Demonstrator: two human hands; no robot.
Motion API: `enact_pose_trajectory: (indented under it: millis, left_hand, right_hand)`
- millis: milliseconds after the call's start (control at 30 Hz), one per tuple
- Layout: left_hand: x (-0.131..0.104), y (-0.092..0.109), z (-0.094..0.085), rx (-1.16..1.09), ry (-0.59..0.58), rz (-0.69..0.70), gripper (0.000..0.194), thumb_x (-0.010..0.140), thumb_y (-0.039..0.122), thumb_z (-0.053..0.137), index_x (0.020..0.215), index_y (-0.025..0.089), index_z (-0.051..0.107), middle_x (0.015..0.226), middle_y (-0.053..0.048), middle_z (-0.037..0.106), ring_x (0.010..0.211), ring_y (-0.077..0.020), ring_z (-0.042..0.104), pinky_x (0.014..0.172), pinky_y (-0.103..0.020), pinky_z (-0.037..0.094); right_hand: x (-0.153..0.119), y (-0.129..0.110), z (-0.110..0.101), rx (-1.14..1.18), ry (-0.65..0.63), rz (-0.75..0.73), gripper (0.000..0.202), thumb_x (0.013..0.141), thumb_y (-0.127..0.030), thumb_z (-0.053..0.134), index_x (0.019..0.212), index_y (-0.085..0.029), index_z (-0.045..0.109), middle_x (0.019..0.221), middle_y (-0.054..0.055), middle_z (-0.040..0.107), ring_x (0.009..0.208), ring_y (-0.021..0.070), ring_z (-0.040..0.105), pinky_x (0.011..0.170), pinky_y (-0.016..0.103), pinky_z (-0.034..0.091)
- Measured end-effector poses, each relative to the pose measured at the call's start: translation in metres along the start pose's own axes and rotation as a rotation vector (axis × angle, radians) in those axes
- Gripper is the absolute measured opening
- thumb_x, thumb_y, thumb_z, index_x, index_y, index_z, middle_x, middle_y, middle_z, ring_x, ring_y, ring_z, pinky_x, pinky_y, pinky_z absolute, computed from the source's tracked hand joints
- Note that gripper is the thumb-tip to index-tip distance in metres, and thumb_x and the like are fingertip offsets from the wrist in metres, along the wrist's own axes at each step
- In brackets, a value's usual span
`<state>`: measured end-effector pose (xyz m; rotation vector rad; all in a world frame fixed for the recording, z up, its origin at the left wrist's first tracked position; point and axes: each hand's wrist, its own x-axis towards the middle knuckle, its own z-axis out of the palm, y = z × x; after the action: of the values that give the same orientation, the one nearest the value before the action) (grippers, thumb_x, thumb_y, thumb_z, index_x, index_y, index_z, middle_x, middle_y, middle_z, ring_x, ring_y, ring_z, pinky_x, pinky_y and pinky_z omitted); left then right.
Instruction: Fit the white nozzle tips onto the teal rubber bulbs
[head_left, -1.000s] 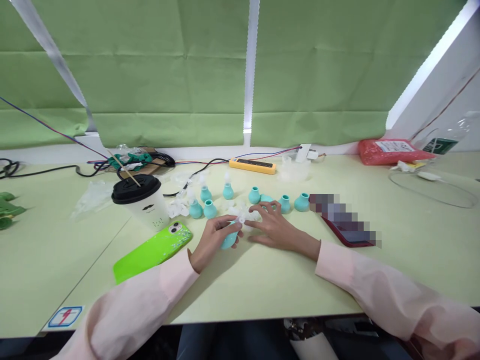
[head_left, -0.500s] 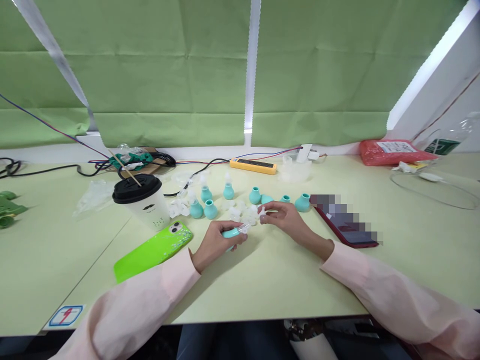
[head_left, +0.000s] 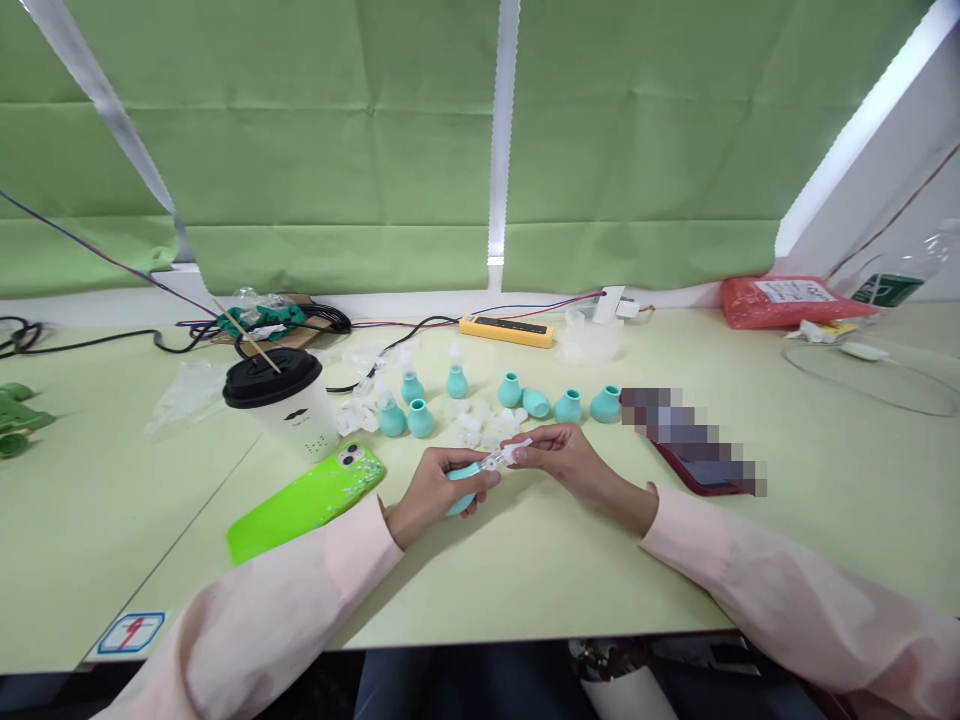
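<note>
My left hand [head_left: 429, 492] is closed around a teal rubber bulb [head_left: 460, 500]. A clear plastic nozzle [head_left: 491, 462] sticks out of the bulb's neck, slanting up to the right. My right hand [head_left: 589, 468] pinches a small translucent white tip [head_left: 517, 451] against the end of that nozzle; whether the two are joined I cannot tell. Just beyond my hands lies a loose heap of white plastic pieces [head_left: 471, 428]. Behind them are several more teal bulbs: an open-necked one [head_left: 568, 407] stands upright, another [head_left: 535, 403] lies on its side, and one with a whitish top [head_left: 457, 381] stands further back.
A lidded paper cup [head_left: 300, 420] and a green phone case [head_left: 304, 505] are at the left. To the right lies a dark red phone [head_left: 697, 465]. An orange power strip [head_left: 506, 331], cables and a red package [head_left: 787, 303] line the back of the table.
My right hand has moved left and slightly down, bringing the white tip from the heap to the clear nozzle. My left hand stays nearly in place, still holding the bulb.
</note>
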<state>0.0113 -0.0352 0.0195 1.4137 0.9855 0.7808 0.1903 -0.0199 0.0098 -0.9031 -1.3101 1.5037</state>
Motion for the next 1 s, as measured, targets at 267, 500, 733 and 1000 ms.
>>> enact_pose_trajectory:
  millis: [267,500,733,1000]
  left_hand:
    - [-0.002,-0.003,0.004,0.147,0.12,0.063,0.033,0.06,0.032,0.062,0.084,0.009,0.062,0.05,0.001,0.05,0.04,-0.0056,0.039,0.039,-0.019,0.034]
    - [-0.003,-0.009,0.011,0.276,0.24,0.176,0.031,0.063,0.031,0.06,0.088,0.014,0.063,0.065,-0.002,0.063,0.048,-0.0105,0.051,0.045,-0.021,0.042]
    - [-0.004,-0.014,0.013,0.479,0.332,0.386,0.022,0.069,0.029,0.055,0.085,0.017,0.064,0.081,-0.002,0.066,0.071,-0.0167,0.059,0.064,-0.026,0.047]
    - [-0.002,-0.021,0.003,0.71,0.288,0.602,0.026,0.072,0.027,0.053,0.093,0.015,0.06,0.075,-0.005,0.064,0.067,-0.0152,0.058,0.062,-0.025,0.046]
  right_hand:
    - [-0.002,0.007,0.005,-0.015,0.135,-0.022,0.017,0.052,-0.024,0.07,0.066,-0.016,0.066,0.072,0.004,0.066,0.063,0.0144,0.06,0.067,0.032,0.05]
    - [-0.005,0.009,0.011,0.068,0.198,-0.026,0.012,0.052,-0.022,0.07,0.059,-0.015,0.064,0.072,0.003,0.066,0.062,0.0133,0.06,0.064,0.03,0.052]
    - [-0.007,0.012,0.016,0.142,0.25,-0.009,0.012,0.054,-0.023,0.07,0.059,-0.014,0.064,0.069,0.003,0.065,0.062,0.0136,0.06,0.069,0.033,0.051]
    - [-0.007,0.006,0.012,0.108,0.106,0.074,0.014,0.056,-0.024,0.069,0.057,-0.013,0.061,0.066,0.004,0.065,0.064,0.0163,0.061,0.065,0.033,0.051]
